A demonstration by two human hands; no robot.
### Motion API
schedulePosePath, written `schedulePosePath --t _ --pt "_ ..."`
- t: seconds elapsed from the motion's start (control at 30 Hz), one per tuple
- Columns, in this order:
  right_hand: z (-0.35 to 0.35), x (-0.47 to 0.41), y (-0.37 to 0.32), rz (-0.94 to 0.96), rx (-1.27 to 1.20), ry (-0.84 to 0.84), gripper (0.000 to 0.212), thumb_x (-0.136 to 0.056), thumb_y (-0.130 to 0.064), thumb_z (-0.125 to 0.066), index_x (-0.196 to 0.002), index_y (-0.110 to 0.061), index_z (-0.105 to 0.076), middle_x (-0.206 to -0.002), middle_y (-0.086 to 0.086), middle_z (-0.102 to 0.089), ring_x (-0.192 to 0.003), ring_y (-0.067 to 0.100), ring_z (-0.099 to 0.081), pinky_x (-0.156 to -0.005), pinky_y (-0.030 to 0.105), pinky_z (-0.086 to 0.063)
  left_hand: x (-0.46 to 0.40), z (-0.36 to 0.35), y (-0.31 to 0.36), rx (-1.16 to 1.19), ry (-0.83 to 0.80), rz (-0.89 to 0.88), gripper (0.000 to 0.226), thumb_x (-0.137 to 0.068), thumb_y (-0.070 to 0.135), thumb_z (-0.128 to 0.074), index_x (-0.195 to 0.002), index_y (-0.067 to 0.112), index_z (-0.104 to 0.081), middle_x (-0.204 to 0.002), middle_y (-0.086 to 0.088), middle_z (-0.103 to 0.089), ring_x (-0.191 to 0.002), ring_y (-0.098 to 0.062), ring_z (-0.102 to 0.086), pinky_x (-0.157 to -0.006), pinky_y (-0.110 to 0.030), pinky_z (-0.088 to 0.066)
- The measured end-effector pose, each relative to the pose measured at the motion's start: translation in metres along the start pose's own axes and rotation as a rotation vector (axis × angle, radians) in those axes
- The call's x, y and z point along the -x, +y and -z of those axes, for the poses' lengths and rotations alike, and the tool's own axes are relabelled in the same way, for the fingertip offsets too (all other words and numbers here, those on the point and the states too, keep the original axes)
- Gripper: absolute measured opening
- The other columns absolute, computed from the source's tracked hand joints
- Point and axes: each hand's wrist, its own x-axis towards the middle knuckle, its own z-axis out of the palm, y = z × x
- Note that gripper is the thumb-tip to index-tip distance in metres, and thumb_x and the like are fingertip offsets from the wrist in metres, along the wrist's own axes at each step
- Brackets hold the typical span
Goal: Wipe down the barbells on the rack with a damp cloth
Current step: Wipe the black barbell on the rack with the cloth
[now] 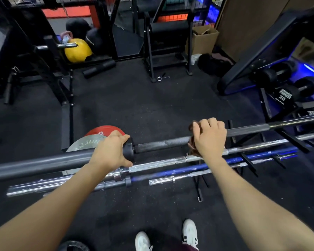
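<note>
**Q:** Four barbells, is that the count?

**A:** Four can be told apart, all lying roughly parallel across the low black rack [246,160]: uppermost a dark grey barbell [161,144], below it a chrome barbell [152,164], then a blue-shafted barbell [170,173], and nearest the viewer a short chrome bar [179,177] (whether more lie beneath cannot be told).

**Q:** And the two hands?

**A:** Left hand [111,151] curls round the dark grey barbell at its black collar [129,149], thumb below. Right hand [208,136] grips the same bar's shaft further along, fingers wrapped over a reddish-brown cloth [193,150] bunched round the bar.

**Q:** Other countable items?

**A:** Two weight plates, one red [101,130] and one grey [87,143], behind the left hand; one yellow kettlebell [77,50]; two black dumbbells [286,84] at right; one cardboard box [203,39]; two white shoes [189,231] on the black floor [134,105].
</note>
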Motion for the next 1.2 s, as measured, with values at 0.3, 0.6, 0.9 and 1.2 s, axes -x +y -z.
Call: schedulePosePath --t 0.3,0.6,0.9,1.2 --pt "0.008 0.018 -0.095 0.25 -0.112 -0.161 0.045 -0.094 -0.035 -0.036 -0.061 -0.016 -0.061 -0.061 0.001 -0.06 -0.062 0.026 -0.055 -0.063 0.035 -0.041 0.004 0.002 -0.004 0.026 0.017 0.01 0.092 -0.055 0.043 -0.085 -0.137 0.023 -0.048 -0.111 0.004 -0.045 -0.099 -0.016 -0.054 -0.075 -0.027 -0.046" --pt "0.012 -0.007 -0.04 -0.157 0.129 -0.085 0.042 -0.094 -0.028 -0.044 -0.062 -0.007 -0.062 -0.061 0.012 -0.06 -0.06 0.032 -0.056 -0.057 0.035 -0.035 0.0 -0.002 -0.001 0.04 0.007 0.016 0.095 -0.055 0.041 -0.085 -0.138 0.019 -0.047 -0.113 0.002 -0.047 -0.1 -0.019 -0.054 -0.084 -0.032 -0.049" --pt "0.012 0.003 -0.04 0.224 0.091 -0.194 0.042 -0.088 -0.034 -0.034 -0.06 -0.016 -0.058 -0.061 0.008 -0.058 -0.058 0.031 -0.054 -0.054 0.035 -0.041 0.001 0.002 -0.005 0.028 -0.006 0.008 0.096 -0.055 0.041 -0.085 -0.14 0.022 -0.045 -0.118 -0.001 -0.047 -0.104 -0.021 -0.054 -0.085 -0.032 -0.048" --pt "0.013 0.029 -0.096 -0.05 0.044 -0.195 0.04 -0.091 -0.037 -0.045 -0.061 -0.015 -0.059 -0.058 0.005 -0.057 -0.057 0.029 -0.054 -0.055 0.033 -0.037 0.001 -0.003 -0.003 0.017 0.013 0.009 0.091 -0.055 0.044 -0.085 -0.136 0.022 -0.048 -0.113 0.003 -0.045 -0.1 -0.02 -0.055 -0.07 -0.027 -0.043"
